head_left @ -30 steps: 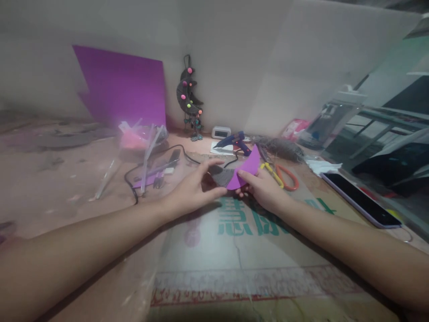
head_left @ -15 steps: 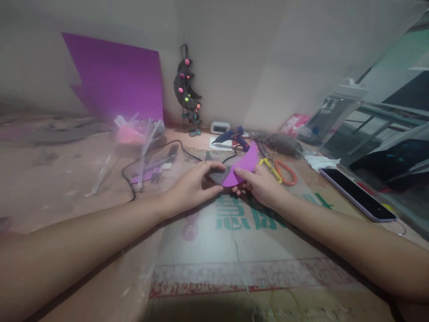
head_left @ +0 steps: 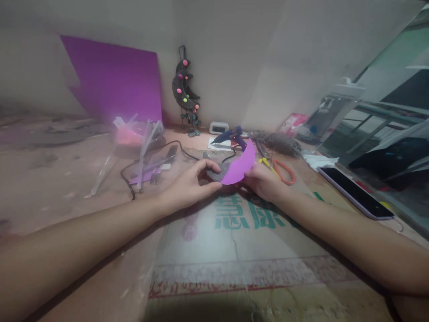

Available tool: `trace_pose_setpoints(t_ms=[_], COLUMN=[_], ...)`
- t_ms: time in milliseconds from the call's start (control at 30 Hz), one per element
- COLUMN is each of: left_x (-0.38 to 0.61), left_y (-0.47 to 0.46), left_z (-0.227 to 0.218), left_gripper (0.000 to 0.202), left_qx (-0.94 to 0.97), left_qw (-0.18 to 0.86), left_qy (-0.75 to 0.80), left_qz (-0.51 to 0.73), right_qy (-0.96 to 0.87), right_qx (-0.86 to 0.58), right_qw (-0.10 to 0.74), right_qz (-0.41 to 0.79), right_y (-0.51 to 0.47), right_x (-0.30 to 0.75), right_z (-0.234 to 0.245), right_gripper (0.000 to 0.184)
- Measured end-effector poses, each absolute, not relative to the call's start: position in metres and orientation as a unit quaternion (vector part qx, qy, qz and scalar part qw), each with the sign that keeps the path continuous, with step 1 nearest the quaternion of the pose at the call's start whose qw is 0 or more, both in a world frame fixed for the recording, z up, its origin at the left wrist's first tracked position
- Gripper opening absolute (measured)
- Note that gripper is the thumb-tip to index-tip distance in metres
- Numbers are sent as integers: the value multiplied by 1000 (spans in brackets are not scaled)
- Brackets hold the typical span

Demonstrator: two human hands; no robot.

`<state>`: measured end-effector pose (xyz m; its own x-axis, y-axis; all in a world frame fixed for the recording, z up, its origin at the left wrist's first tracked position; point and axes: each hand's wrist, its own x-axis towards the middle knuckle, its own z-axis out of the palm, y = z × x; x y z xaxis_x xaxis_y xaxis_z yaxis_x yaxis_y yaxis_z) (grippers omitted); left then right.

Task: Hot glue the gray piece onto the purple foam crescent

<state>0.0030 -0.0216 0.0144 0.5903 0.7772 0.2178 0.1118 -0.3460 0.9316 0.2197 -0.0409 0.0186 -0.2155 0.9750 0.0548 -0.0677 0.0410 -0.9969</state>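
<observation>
A purple crescent cutout point(head_left: 240, 166) is held up in front of me, its left end wrapped in grey yarn point(head_left: 221, 170). My left hand point(head_left: 201, 178) pinches that wrapped end between thumb and fingers. At the crescent's lower right edge, my right hand point(head_left: 263, 181) is closed with its thumb at the rim. Its other fingers curl behind and below, so what they grip is hidden. A thin dark line point(head_left: 234, 246), maybe a strand, runs down the board below the hands.
A blue glue gun point(head_left: 231, 135), a small clock point(head_left: 219, 128) and a skein of grey yarn point(head_left: 279, 144) lie behind. Orange-handled scissors point(head_left: 284, 172) and a phone point(head_left: 355, 192) are at right. A decorated moon hanging point(head_left: 184, 87) and purple sheet point(head_left: 114, 80) stand at the wall.
My right thumb has slid off the crescent's front to its right edge, and the right fingers have tucked underneath. The left hand keeps its pinch. The view has shifted slightly.
</observation>
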Motion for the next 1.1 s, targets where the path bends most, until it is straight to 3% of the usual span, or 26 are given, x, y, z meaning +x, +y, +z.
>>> trace_pose_setpoints(t_ms=[167,367,500,1000,1100], left_x=[4,6,6,5,5], left_y=[-19,-22,-26,-33,-30], left_z=[13,14,14,18,16], left_gripper=[27,25,20,15,13], left_qx=[744,752,776,800,810], left_qw=[488,484,451,402,371], left_qy=[299,286,272,272,275], left_qz=[346,345,346,353,363], right_qy=[-588,-594,-614,-700,-703], right_qx=[-494,-564,-554,-508,-500], right_qw=[369,398,437,424,421], right_qz=[523,413,355,268,280], right_y=[-40,-42,-41,-37,-35], right_x=[224,216,214,217,217], right_z=[21,28,32,28,23], right_gripper=[16,3,21,19,32])
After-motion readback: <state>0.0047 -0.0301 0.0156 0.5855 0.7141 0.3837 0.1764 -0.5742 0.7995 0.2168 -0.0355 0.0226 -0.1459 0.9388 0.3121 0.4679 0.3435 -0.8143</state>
